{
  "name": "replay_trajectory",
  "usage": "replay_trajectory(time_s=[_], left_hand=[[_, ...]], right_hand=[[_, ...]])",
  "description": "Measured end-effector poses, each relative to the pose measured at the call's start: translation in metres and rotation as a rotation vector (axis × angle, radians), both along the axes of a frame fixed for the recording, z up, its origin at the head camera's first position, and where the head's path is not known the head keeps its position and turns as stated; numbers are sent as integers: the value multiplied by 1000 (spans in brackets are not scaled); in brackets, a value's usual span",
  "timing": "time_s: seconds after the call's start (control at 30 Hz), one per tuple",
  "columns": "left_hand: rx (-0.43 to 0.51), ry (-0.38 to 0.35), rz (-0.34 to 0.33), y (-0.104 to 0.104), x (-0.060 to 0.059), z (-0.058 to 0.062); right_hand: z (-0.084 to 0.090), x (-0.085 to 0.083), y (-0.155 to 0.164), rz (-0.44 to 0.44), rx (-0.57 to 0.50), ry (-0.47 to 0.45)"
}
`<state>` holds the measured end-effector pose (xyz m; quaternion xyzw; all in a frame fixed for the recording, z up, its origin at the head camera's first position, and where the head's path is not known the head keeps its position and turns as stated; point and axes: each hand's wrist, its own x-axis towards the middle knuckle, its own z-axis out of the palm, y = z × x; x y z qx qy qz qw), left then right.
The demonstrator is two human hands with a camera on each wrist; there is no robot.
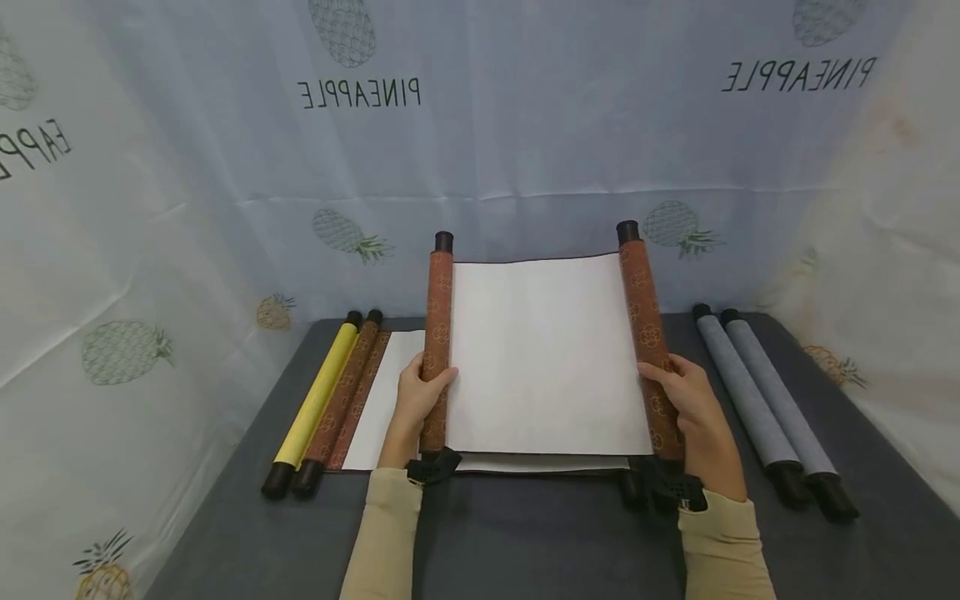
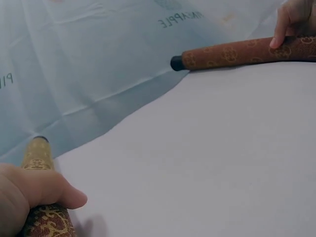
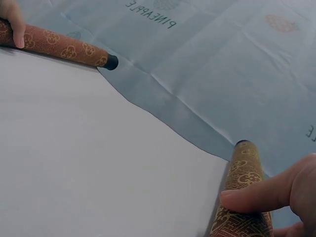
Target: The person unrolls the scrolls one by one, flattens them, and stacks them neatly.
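The person is holding a scroll partly unrolled above the bench [image 1: 525, 542], its white sheet [image 1: 543, 358] stretched taut between two brown patterned rollers. The left hand [image 1: 420, 392] is wrapping its fingers [image 2: 59, 192] round the left roller [image 1: 437, 350], and the right hand [image 1: 693, 408] is clamping its fingers [image 3: 261, 195] round the right roller [image 1: 648, 342], so both are gripping, not lying loose. The step in hand looks like spreading or rolling the sheet; the next move would call for both wrists turning evenly, keeping the rollers parallel so the paper is not creasing. Under the hands a second scroll [image 1: 375, 400] is lying open, a yellow roll [image 1: 318, 396] outside the left fingers and two grey rolls [image 1: 757, 400] outside the right. The backdrop cloth [image 1: 525, 150] is showing "PINEAPPLE" mirrored.
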<state>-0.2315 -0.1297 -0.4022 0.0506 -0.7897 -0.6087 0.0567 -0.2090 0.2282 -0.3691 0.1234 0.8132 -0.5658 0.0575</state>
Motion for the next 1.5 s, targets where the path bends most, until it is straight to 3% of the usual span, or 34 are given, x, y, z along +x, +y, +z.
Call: replay_trajectory(time_s=[0.37,0.6,0.83,1.13,1.5], left_hand=[[2,-79,-29,-15,8,4],[61,-56,14,-13,6,11],[68,-42,71,-11,8,12],[56,-37,36,-14,8,12],[25,-56,61,-23,11,20]], right_hand=[[2,1,-8,13,16,10],[11,0,-12,48,-41,7],[6,-2,-18,-35,-65,-26],[2,-2,-15,-58,23,0],[-2,-3,-12,-107,-22,-9]])
